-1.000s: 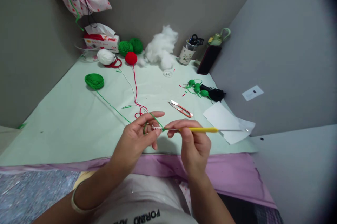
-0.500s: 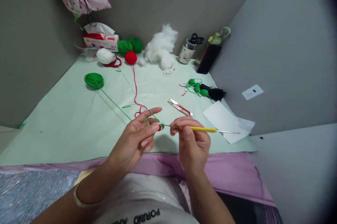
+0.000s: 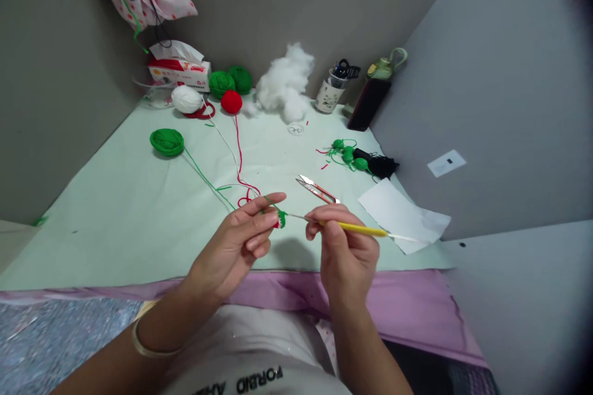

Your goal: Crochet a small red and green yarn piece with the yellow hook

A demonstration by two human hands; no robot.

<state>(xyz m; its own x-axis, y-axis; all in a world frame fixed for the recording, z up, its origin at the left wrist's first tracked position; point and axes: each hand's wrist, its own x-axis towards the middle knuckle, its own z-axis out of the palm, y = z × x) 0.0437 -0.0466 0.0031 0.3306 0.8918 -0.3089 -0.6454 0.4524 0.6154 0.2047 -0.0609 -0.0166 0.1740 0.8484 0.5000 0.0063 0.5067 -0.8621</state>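
Observation:
My left hand (image 3: 236, 243) pinches a tiny green and red crochet piece (image 3: 280, 219), with green yarn (image 3: 204, 177) looped over its raised forefinger. That strand runs back across the table to a flat green yarn ball (image 3: 167, 141). My right hand (image 3: 345, 250) grips a yellow-handled crochet hook (image 3: 361, 230), its metal tip set into the piece. Both hands hover just above the near edge of the pale green table (image 3: 115, 216).
Thread snips (image 3: 319, 190) lie just beyond my hands, white paper (image 3: 403, 212) to the right. At the back stand white (image 3: 186, 99), red (image 3: 230, 101) and green yarn balls (image 3: 230, 81), stuffing (image 3: 285, 83), a tissue box (image 3: 180, 72), a cup (image 3: 330, 95) and a bottle (image 3: 370, 101). Small green pieces (image 3: 349, 157) lie at right.
The hook has drawn back to the right from my left hand, and the small crochet piece now shows at my left fingertips. The green strand has shifted slightly.

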